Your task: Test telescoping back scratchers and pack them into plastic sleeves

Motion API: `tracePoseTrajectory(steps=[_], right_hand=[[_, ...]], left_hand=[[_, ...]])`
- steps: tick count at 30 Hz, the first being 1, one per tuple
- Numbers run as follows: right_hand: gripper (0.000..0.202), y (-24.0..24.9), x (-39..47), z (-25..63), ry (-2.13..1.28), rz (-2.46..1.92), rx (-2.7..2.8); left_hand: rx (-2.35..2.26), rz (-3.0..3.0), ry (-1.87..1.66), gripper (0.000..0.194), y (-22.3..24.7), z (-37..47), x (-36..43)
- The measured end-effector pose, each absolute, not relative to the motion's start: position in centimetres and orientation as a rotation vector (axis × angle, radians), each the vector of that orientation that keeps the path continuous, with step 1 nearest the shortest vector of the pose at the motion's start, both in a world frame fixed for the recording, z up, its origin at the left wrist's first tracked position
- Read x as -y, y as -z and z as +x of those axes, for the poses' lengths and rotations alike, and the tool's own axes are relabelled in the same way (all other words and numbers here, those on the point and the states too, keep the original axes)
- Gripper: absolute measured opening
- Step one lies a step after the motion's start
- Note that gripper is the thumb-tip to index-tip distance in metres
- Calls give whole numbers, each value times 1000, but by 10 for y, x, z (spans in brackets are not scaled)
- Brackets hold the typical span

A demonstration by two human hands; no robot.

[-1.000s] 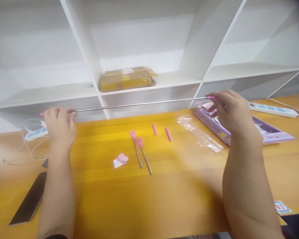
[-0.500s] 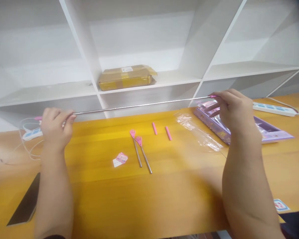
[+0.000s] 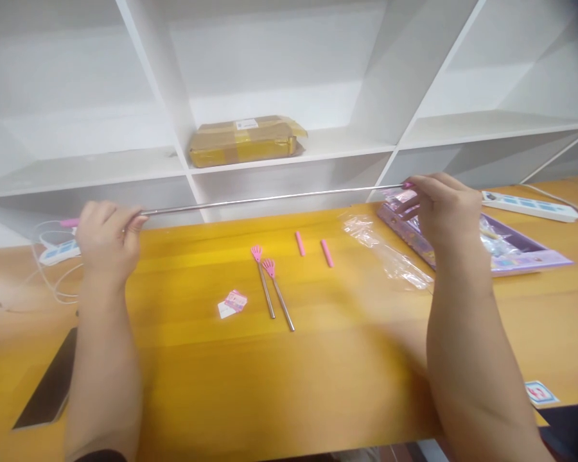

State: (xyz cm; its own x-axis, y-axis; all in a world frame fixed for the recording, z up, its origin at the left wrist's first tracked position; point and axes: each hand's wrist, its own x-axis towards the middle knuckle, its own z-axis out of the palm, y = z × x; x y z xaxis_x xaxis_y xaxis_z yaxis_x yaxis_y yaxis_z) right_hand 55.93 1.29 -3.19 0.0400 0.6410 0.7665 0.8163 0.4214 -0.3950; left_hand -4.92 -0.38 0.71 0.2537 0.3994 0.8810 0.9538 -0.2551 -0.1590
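A long thin metal rod [image 3: 270, 197] stretches nearly level above the table's back edge. My left hand [image 3: 108, 240] is closed round its thicker end, where a pink handle [image 3: 69, 222] sticks out to the left. My right hand [image 3: 446, 208] pinches the pink tip at the other end. Below the rod lie two metal sticks with pink hand-shaped heads, a left one [image 3: 265, 289] and a right one [image 3: 283, 301]. Two pink tubes [image 3: 300, 244] [image 3: 327, 253] rest to their right. Small pink and white cards [image 3: 233, 303] lie to their left.
Clear plastic wrappers [image 3: 388, 253] lie beside a purple box [image 3: 530, 258] on the right. Power strips [image 3: 532, 205] [image 3: 60, 252] sit at both sides. A dark flat device [image 3: 48, 385] is at left. A taped parcel [image 3: 245, 141] stands on the white shelf [image 3: 347, 142].
The view has shifted slightly. Both hands still hold the rod's two ends, and it looks about equally long. The things on the table have not visibly moved.
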Motion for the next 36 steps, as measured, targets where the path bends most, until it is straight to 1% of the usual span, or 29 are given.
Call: tracePoseTrajectory(steps=[4,8,11,13,15,18,20,24,27,28,31,36], right_hand=[[33,28,-8,554,249,-1357,1639],[37,28,-9,534,365,-1282,1754],[40,32,-3,491,353,-1127,1945],[46,39,9,449,333,-1096,2040],[50,47,25,405,291,-1110,2115],[44,58,46,354,238,-1255,2245],[39,62,52,338,229,-1355,2292],[38,65,43,342,290,-1396,2295],[26,66,32,353,363,-1476,2259],[27,66,29,355,382,-1498,2245],[32,66,21,359,427,-1390,2258],[18,66,15,361,408,-1121,2393]], left_hand=[[1297,-1796,970,44,-10,-46,7],[1310,-1884,966,39,-12,-11,16],[1270,-1967,1006,30,-3,37,25],[1218,-2004,1047,21,9,71,33],[1166,-2029,1028,17,25,101,41],[1098,-2031,999,18,47,127,49],[1093,-2073,958,18,54,132,48],[1174,-2227,865,22,58,127,38],[1220,-2277,842,23,58,125,34],[1229,-2285,844,23,59,125,34],[1248,-2307,879,22,61,126,34],[1244,-2340,907,20,65,129,35]])
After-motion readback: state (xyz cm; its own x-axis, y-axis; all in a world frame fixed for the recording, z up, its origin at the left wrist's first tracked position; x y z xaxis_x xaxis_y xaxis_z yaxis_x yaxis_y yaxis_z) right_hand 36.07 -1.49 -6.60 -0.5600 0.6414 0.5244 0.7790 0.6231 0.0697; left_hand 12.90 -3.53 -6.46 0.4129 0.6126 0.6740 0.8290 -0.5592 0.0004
